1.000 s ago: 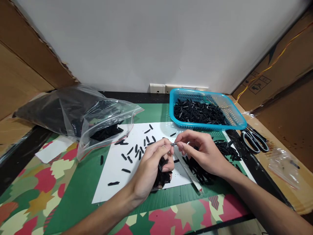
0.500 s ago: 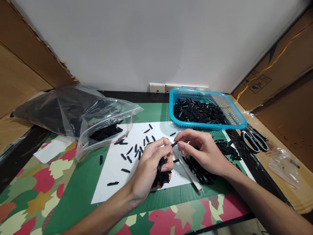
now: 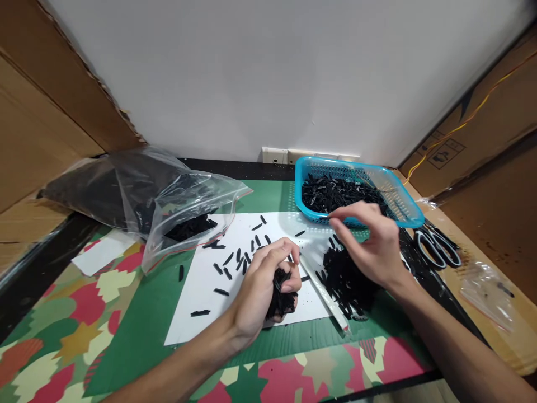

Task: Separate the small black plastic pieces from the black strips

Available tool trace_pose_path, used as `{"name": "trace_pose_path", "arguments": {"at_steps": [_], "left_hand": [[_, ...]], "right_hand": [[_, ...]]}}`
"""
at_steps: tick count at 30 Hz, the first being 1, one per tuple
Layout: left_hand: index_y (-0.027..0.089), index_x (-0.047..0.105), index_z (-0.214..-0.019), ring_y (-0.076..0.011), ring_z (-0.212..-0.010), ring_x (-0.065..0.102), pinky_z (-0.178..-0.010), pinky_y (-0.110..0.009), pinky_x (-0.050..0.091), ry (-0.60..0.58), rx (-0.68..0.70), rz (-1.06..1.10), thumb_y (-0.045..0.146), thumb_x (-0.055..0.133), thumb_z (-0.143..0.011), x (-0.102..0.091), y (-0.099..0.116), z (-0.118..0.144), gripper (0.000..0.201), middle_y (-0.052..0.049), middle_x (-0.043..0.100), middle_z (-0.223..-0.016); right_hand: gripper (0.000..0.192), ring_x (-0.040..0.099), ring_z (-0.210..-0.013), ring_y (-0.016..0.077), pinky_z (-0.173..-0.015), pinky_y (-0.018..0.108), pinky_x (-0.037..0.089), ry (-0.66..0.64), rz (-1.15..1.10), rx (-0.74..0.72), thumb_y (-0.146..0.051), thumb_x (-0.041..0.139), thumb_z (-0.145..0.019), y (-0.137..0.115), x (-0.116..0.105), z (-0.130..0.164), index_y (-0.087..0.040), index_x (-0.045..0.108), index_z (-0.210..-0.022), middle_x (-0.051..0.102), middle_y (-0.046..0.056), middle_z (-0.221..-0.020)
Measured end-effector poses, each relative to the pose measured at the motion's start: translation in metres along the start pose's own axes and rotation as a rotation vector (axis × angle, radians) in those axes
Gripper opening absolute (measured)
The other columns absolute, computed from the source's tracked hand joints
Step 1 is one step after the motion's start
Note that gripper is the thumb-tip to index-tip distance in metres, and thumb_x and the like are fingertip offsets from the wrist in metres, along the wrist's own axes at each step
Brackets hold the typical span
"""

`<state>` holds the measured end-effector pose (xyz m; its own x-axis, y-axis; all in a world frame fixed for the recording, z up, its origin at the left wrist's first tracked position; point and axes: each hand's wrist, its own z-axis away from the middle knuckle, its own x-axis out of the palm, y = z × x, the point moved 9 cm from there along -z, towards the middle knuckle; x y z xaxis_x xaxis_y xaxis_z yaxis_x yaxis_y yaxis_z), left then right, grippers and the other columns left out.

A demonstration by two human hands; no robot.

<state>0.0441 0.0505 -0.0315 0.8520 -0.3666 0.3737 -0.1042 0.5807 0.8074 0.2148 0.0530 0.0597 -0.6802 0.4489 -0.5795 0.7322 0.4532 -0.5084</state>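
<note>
My left hand (image 3: 266,282) is closed around a bundle of small black strips (image 3: 280,296), held over the white paper (image 3: 180,322). Near the front rim of the blue basket (image 3: 298,187), my right hand (image 3: 371,240) has thumb and forefinger pinched. A small dark piece shows at those fingertips, mostly hidden against the basket. Many black strips (image 3: 339,193) fill the basket. Below my right hand lies a heap of the same strips (image 3: 346,280). Single strips (image 3: 221,292) are scattered over the paper, left of my left hand.
A clear zip bag (image 3: 138,184) of black strips lies open at the left. A narrow plastic-wrapped stick (image 3: 325,294) rests beside the heap. Scissors (image 3: 436,249) and a small clear bag (image 3: 489,294) are at the right. Cardboard (image 3: 470,145) and a wall (image 3: 235,84) enclose the table.
My right hand has moved away from my left hand, up and right toward the basket. My left hand still grips its bundle. The view has shifted slightly.
</note>
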Motion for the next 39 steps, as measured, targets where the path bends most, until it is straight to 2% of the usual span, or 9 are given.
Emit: {"name": "trace_pose_path", "arguments": {"at_steps": [3,6,12,16,19,23,29,34,39], "left_hand": [[0.026,0.048,-0.088,-0.0087,-0.04,0.035,-0.033,-0.01,0.019,0.021,-0.015,0.003,0.058,0.049,-0.098,-0.001,-0.001,0.002,0.033,0.008,0.035,-0.056],[0.027,0.049,-0.09,-0.0093,-0.041,0.035,-0.033,-0.011,0.021,0.043,-0.016,-0.013,0.061,0.048,-0.098,-0.003,-0.001,0.003,0.035,0.008,0.035,-0.057],[0.028,0.054,-0.096,-0.0116,-0.041,0.044,-0.034,-0.013,0.02,0.139,-0.026,-0.013,0.064,0.049,-0.096,-0.015,-0.003,-0.001,0.037,0.008,0.041,-0.059],[0.03,0.061,-0.117,-0.0127,-0.044,0.049,-0.03,-0.016,0.026,0.282,-0.032,-0.061,0.073,0.053,-0.093,-0.031,-0.007,-0.001,0.05,0.003,0.06,-0.075],[0.031,0.062,-0.122,-0.0124,-0.043,0.046,-0.029,-0.017,0.025,0.225,-0.031,-0.071,0.08,0.051,-0.091,-0.027,-0.011,-0.002,0.06,0.004,0.059,-0.073],[0.031,0.061,-0.124,-0.012,-0.044,0.047,-0.031,-0.016,0.026,0.17,-0.005,-0.079,0.086,0.046,-0.09,-0.023,-0.013,-0.004,0.066,0.004,0.058,-0.07],[0.029,0.06,-0.113,-0.0136,-0.048,0.053,-0.03,-0.015,0.028,0.296,-0.043,-0.073,0.084,0.059,-0.084,-0.03,-0.013,0.0,0.062,0.003,0.058,-0.076],[0.027,0.055,-0.099,-0.0091,-0.042,0.038,-0.033,-0.011,0.021,0.107,-0.053,0.022,0.066,0.062,-0.092,-0.013,-0.008,-0.001,0.04,0.009,0.041,-0.059],[0.023,0.049,-0.083,-0.0052,-0.041,0.027,-0.037,-0.012,0.031,-0.121,0.05,0.058,0.049,0.055,-0.1,0.005,0.003,0.0,0.032,0.009,0.037,-0.056]], "right_hand": [[0.006,0.069,-0.085,0.0223,-0.094,0.043,0.039,0.17,0.256,0.023,-0.024,0.07,-0.098,0.017,-0.028,-0.013,-0.022,0.074,-0.095,0.078,0.002,-0.088],[0.009,0.07,-0.097,0.0258,-0.095,0.044,0.037,0.16,0.3,0.029,-0.027,0.071,-0.097,0.019,-0.034,-0.022,-0.024,0.076,-0.104,0.079,0.003,-0.098],[0.014,0.067,-0.086,0.0209,-0.086,0.04,0.038,-0.241,-0.182,-0.091,-0.03,0.072,-0.1,-0.034,0.026,-0.013,-0.023,0.071,-0.088,0.076,0.001,-0.089],[0.012,0.062,-0.09,0.0225,-0.085,0.04,0.039,-0.448,-0.323,-0.117,-0.032,0.076,-0.098,-0.06,0.062,0.007,-0.023,0.073,-0.106,0.077,0.004,-0.1],[0.019,0.059,-0.092,0.023,-0.086,0.04,0.042,-0.482,-0.374,-0.11,-0.03,0.075,-0.098,-0.061,0.069,0.015,-0.024,0.074,-0.116,0.076,0.006,-0.111],[0.021,0.062,-0.096,0.0233,-0.087,0.039,0.048,-0.43,-0.491,-0.114,-0.025,0.076,-0.098,-0.059,0.064,0.02,-0.025,0.076,-0.119,0.076,0.007,-0.108],[0.012,0.068,-0.09,0.0206,-0.088,0.037,0.052,-0.363,-0.612,-0.024,-0.015,0.078,-0.093,-0.055,0.057,0.02,-0.022,0.078,-0.102,0.077,0.004,-0.095],[0.005,0.07,-0.086,0.0213,-0.083,0.038,0.054,-0.301,-0.733,0.171,-0.022,0.079,-0.092,-0.027,0.056,0.018,-0.023,0.079,-0.097,0.079,0.006,-0.093],[0.013,0.065,-0.071,0.016,-0.065,0.029,0.052,-0.211,-0.831,0.326,-0.033,0.087,-0.086,0.002,0.061,0.018,-0.022,0.081,-0.091,0.076,0.003,-0.083]]}}
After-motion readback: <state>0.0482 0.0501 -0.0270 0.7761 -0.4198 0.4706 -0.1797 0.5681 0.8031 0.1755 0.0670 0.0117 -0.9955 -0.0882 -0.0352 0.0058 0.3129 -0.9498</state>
